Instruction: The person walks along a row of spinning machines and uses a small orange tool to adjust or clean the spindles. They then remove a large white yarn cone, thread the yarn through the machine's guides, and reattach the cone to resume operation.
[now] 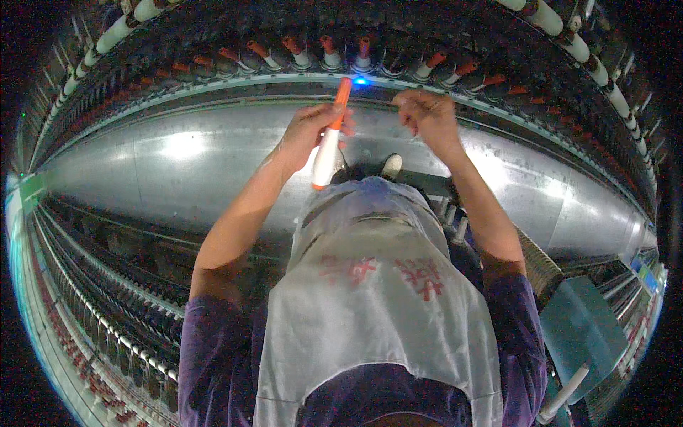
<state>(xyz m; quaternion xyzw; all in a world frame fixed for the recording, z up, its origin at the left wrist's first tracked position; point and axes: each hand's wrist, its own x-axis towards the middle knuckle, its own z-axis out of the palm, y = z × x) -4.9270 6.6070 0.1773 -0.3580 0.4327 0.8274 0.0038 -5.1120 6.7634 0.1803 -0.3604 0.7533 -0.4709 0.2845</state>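
Observation:
My left hand (pixel 307 129) grips a yarn bobbin (pixel 328 149), an orange tube wound with white yarn, held almost upright with its orange tip near a small blue light (pixel 361 81) on the machine rail. My right hand (pixel 425 114) is raised beside it, fingers pinched together near the rail; whether a thread runs between them is too fine to tell. Both hands are just below a row of orange-tipped bobbins (pixel 331 55) on the spinning frame.
A shiny metal panel (pixel 185 160) runs along the machine under the rail. More rows of spindles (pixel 107 306) curve along the lower left. A white apron (pixel 377 299) covers my front. A teal box (pixel 580 324) sits at the lower right.

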